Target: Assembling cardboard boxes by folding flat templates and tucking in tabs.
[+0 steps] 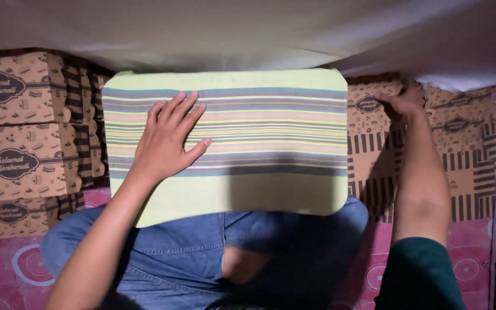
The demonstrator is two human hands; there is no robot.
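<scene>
Fingers of left hand (166, 140) spread wide, steadying striped cushion (225, 140) on lap; right hand (404, 102) grips far printed box (374, 106).

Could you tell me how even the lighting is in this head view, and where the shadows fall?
Head view: uneven; the striped pad and left hand are well lit, the jeans below sit in deep shadow, the right hand on the flattened boxes is dim, and the right edge is nearly black.

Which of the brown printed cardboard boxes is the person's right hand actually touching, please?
The right hand grips the box just right of the striped pad. The stacked boxes at far left go untouched; the left hand rests on the pad.
</scene>
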